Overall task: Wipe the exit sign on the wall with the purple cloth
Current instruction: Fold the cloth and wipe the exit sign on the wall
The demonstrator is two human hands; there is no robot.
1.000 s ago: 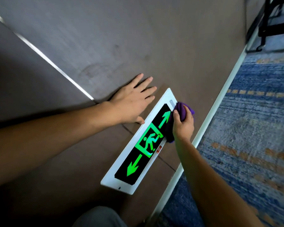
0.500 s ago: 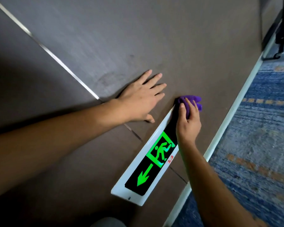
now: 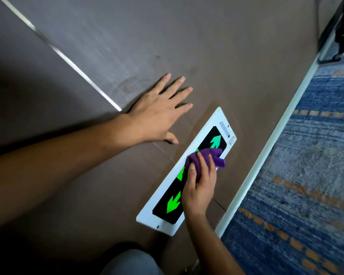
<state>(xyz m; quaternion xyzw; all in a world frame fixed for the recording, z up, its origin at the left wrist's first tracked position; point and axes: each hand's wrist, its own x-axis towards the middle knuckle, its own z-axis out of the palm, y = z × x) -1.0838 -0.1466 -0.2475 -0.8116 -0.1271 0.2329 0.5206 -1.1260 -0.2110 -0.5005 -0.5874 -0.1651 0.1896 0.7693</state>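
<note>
Exit sign [image 3: 187, 171]: I see it low on the wall [image 3: 207, 46], just above the white skirting, lit green arrows at both ends.
Right hand [image 3: 200, 187]: fingers clenched around the purple cloth [image 3: 205, 159], pressed on the sign's middle.
Left hand [image 3: 157, 114]: flat, fingers spread, bracing on the wall to the left.
Risk: I judge hard pressure could loosen the sign's mounting; a bunched cloth may skip the near arrow and the white frame.

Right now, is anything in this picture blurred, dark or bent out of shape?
Head view: the blue patterned carpet is motion-smeared; the lower left brown wall falls into deep shadow; the glowing green-arrowed white exit sign stays sharp; the wide lens tilts the whole scene.
</note>
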